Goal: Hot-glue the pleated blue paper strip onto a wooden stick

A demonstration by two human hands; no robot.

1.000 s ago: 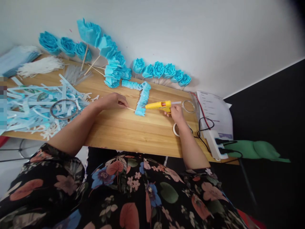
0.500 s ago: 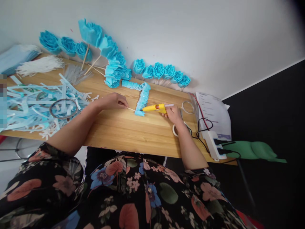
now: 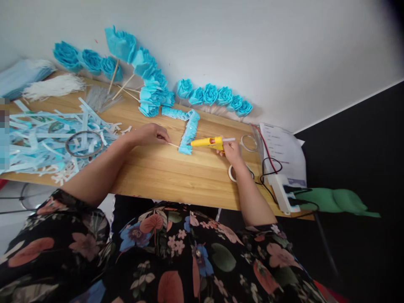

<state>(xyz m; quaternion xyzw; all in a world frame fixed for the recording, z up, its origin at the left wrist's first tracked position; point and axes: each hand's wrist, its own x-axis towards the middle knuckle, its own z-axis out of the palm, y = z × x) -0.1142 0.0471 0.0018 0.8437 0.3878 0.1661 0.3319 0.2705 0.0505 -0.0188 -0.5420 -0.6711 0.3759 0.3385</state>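
Observation:
My left hand (image 3: 155,134) pinches a thin wooden stick (image 3: 173,145), whose far end meets the near end of a pleated blue paper strip (image 3: 190,128). The strip lies on the wooden table (image 3: 176,181) and bends toward the left at its far end. In my right hand (image 3: 230,150) is a yellow glue gun (image 3: 206,142) with a pale glue stick poking out at its back. Its nozzle points left, just beside the strip near the stick.
Blue paper flowers (image 3: 150,99) on sticks and a row of smaller ones (image 3: 210,93) lean by the wall. Cut strips (image 3: 41,139) cover the left side. On the right are a tape roll (image 3: 232,173), papers (image 3: 284,147), cables and a white power strip (image 3: 282,193).
My right hand has drawn the glue gun slightly to the right, so its nozzle is a little farther from the stick. The left hand has barely moved.

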